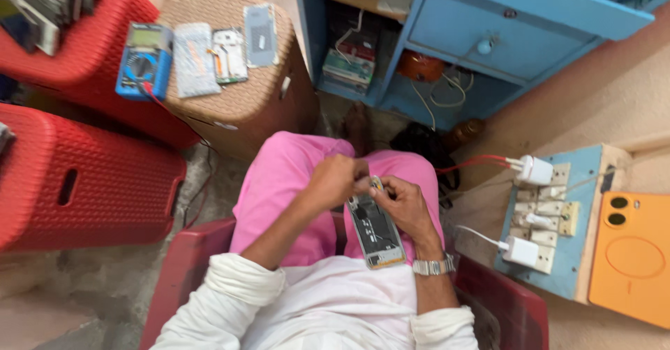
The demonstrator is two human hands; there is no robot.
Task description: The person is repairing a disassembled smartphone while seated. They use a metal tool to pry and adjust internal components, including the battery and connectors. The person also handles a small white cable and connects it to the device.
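Observation:
An opened phone (pixel 377 230) with its back removed and dark insides showing rests over my lap, above pink trousers (pixel 286 182). My right hand (pixel 408 207), with a metal wristwatch (pixel 433 265) on its wrist, cradles the phone from the right side. My left hand (pixel 340 180) is curled at the phone's top end, fingers pinched together on something small there; what it pinches is too small to tell.
A wicker stool (pixel 244 106) ahead carries a blue multimeter (pixel 144 60) and phone parts (pixel 229 55). Red plastic stools (pixel 91 182) stand left. A blue cabinet (pixel 488 36) stands ahead right. A switchboard (pixel 551 217) with white chargers and an orange phone cover (pixel 631 256) lie right.

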